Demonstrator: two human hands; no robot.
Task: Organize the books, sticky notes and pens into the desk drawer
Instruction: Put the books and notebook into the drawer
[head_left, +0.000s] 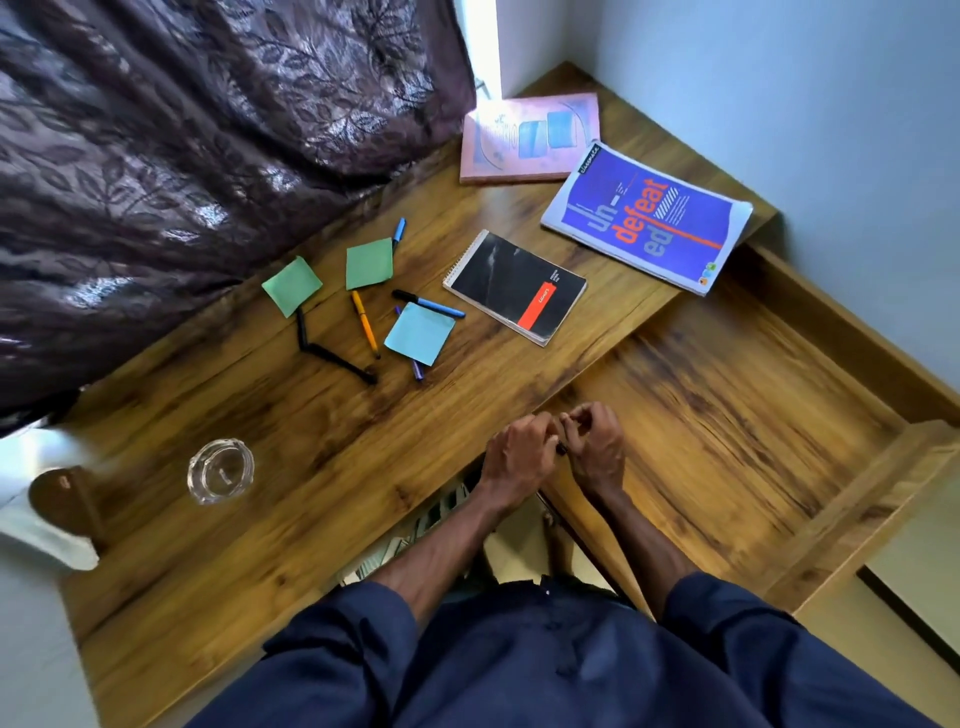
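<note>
My left hand (519, 447) and my right hand (597, 441) meet, fingers curled, at the desk's front edge over the open wooden drawer (727, 405), whose bottom is bare. A small dark bit shows between them; I cannot tell what it is. On the desk lie a pink book (530, 137), a blue notebook (649, 218) and a black spiral notepad (514, 288). Two green sticky pads (292, 286) (369, 263) and a blue sticky pad (420, 333) sit among an orange pen (365, 323), blue pens (399, 231) (428, 304), a purple pen (417, 370) and black markers (343, 358).
A glass ashtray (221, 470) stands near the desk's left end. A dark patterned curtain (182, 156) hangs along the far edge of the desk. A pale wall (831, 104) borders the desk and drawer on the right.
</note>
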